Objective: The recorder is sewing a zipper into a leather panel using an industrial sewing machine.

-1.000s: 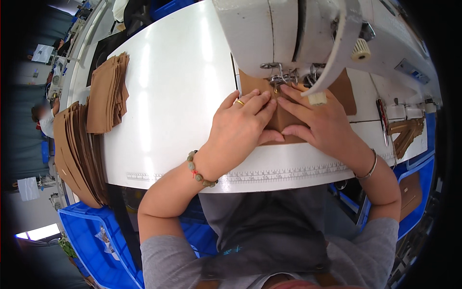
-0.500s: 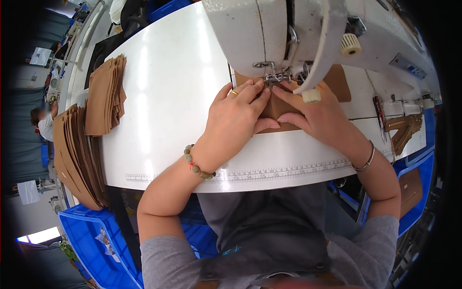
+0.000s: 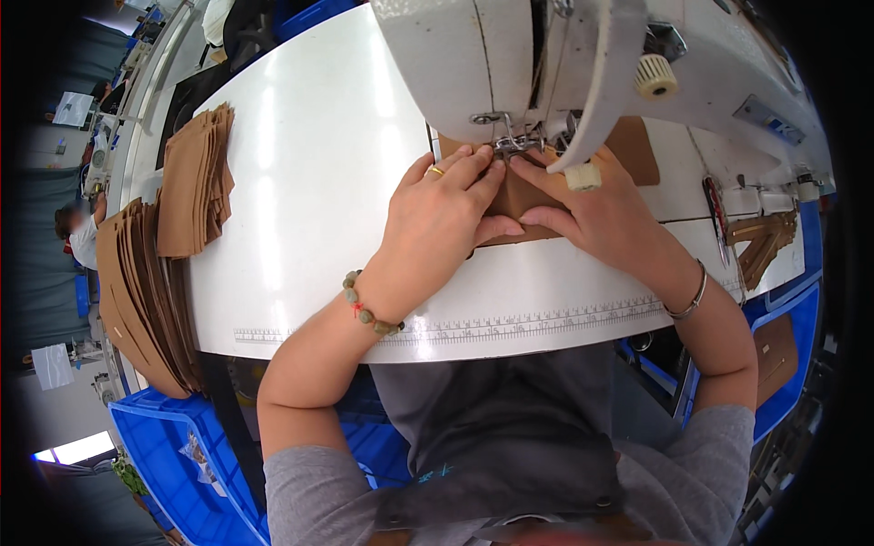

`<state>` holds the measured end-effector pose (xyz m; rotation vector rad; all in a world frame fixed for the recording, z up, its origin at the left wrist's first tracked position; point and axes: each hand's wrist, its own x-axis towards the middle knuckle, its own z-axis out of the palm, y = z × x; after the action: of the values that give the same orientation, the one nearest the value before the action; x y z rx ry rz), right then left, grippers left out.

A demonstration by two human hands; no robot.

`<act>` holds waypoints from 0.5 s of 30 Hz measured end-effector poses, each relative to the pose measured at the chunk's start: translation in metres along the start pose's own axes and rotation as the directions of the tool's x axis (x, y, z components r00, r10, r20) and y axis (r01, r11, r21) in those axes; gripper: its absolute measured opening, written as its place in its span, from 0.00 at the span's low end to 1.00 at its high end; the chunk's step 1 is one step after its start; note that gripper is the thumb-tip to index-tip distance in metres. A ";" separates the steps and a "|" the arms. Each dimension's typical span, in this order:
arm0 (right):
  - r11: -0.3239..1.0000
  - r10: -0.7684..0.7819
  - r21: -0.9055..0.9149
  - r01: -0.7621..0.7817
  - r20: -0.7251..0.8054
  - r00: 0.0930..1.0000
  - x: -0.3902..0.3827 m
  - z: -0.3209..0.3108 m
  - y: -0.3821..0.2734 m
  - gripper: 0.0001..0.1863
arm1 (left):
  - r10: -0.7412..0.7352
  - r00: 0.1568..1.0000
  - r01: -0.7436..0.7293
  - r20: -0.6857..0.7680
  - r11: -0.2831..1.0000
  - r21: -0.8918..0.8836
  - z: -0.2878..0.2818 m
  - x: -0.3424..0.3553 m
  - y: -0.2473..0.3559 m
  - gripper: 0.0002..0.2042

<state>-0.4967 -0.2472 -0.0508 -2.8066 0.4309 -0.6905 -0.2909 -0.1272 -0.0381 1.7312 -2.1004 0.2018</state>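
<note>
A brown sheet piece (image 3: 521,198), fabric or leather, lies under the presser foot (image 3: 517,144) of a white sewing machine (image 3: 446,59). My left hand (image 3: 442,205) holds it down from the left, fingertips close to the foot and thumb pointing inward. From the right, my right hand (image 3: 596,205) presses the same piece, its thumb tip nearly meeting the left one. Between the hands the brown surface shows a slight ridge. Some right fingers are hidden behind the machine's curved white guard (image 3: 596,100). Another brown part (image 3: 635,150) shows beyond my right hand.
Two stacks of brown pieces (image 3: 196,182) (image 3: 137,291) stand at the left. A ruler strip (image 3: 492,328) runs along the table's near edge. Right of the machine lie red-handled snips (image 3: 716,214) and brown strips (image 3: 765,246). Blue bins (image 3: 173,455) (image 3: 792,350) flank the table. A person (image 3: 82,232) works far left.
The view has shifted slightly. Both hands stay pressed on the brown piece at the presser foot, their thumbs a little closer to the machine.
</note>
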 end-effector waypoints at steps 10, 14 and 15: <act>1.000 -0.002 0.005 0.002 -0.001 1.000 0.001 0.000 0.001 0.30 | 0.001 1.000 -0.001 0.006 1.000 0.009 -0.001 0.001 0.000 0.32; 1.000 -0.021 -0.001 0.021 -0.020 1.000 0.002 0.000 0.001 0.30 | -0.005 1.000 0.005 0.006 1.000 0.007 -0.001 0.001 0.001 0.32; 1.000 -0.016 -0.002 0.016 -0.017 1.000 0.002 0.000 0.000 0.30 | -0.006 1.000 0.006 0.010 1.000 0.011 -0.002 0.001 0.001 0.32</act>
<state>-0.4953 -0.2479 -0.0499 -2.8108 0.4126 -0.7179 -0.2914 -0.1274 -0.0358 1.7482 -2.1050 0.2034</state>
